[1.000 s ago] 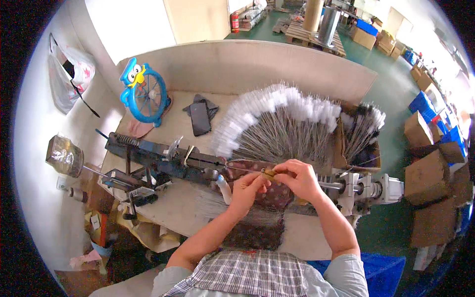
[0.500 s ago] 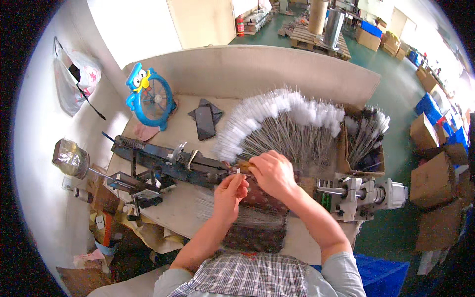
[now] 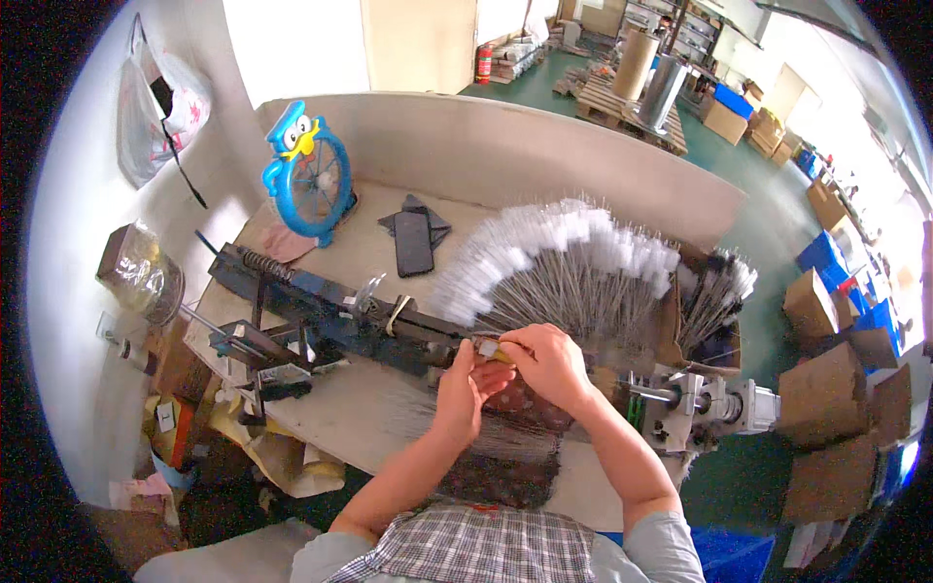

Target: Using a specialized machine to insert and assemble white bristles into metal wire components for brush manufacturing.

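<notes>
My right hand (image 3: 550, 367) is closed, thumb and fingers gripping a small yellowish-brown piece (image 3: 501, 356) just ahead of the bench edge. A little white bit (image 3: 487, 347) shows at its left end. Close against it is my left hand (image 3: 465, 393), thumb raised and fingers stretched out beneath the piece; nothing clearly sits in its grip. Beyond both hands, many white-bristled wire brushes (image 3: 569, 248) lie fanned out with their stems toward me. Thin loose wires (image 3: 505, 435) spread over a dark brown cloth (image 3: 501, 476) below my hands.
A long dark metal fixture (image 3: 330, 311) runs left of my hands. To the right stand a motorised shaft unit (image 3: 714, 400) and a cardboard box (image 3: 714, 355) of brushes. A phone (image 3: 413, 243) and a blue cartoon-bird fan (image 3: 309, 180) are farther back, before a low panel (image 3: 544, 136).
My left hand has gone from a pinch to stretched fingers under the piece. The right hand has shifted slightly down with the yellowish piece. The whole view has tilted a little.
</notes>
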`<action>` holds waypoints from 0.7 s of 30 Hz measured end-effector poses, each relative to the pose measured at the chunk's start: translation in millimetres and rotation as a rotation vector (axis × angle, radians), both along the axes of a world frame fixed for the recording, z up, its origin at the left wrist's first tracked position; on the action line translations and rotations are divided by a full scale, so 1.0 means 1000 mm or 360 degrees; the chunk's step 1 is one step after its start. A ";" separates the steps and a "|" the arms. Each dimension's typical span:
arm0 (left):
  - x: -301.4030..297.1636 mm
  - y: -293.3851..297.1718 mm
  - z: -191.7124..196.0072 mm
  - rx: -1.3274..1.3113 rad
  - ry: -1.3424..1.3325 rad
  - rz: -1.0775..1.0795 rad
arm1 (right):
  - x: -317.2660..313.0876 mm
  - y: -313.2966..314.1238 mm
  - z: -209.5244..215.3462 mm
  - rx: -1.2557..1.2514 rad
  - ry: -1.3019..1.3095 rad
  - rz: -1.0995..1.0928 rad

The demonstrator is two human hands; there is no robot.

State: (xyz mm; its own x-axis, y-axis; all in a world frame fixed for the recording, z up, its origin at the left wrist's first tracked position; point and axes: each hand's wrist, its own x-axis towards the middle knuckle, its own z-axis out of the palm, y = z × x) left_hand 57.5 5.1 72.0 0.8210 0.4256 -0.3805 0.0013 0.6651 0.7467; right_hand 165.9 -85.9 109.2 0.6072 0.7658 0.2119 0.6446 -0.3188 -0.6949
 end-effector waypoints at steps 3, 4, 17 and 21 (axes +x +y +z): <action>0.001 -0.006 -0.003 -0.0316 -0.0086 0.0340 | -0.016 0.005 -0.004 0.0185 -0.0417 -0.0041; 0.001 -0.007 -0.009 -0.0310 -0.0168 0.0395 | -0.024 0.009 0.000 0.0168 -0.0537 -0.0070; 0.006 -0.013 -0.017 -0.0267 -0.0237 0.0553 | -0.016 -0.004 -0.007 0.0268 -0.0974 0.0005; 0.006 -0.017 -0.006 -0.0200 -0.0217 0.0522 | -0.009 -0.015 -0.012 0.0264 -0.0902 0.0067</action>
State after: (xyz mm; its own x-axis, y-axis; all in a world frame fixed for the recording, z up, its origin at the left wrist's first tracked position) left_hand 63.9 -12.3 66.2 0.6955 0.6314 -0.3430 -0.3212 0.7001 0.6377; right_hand 157.4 -101.2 97.7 0.3342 0.7157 0.6133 0.9395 -0.2016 -0.2768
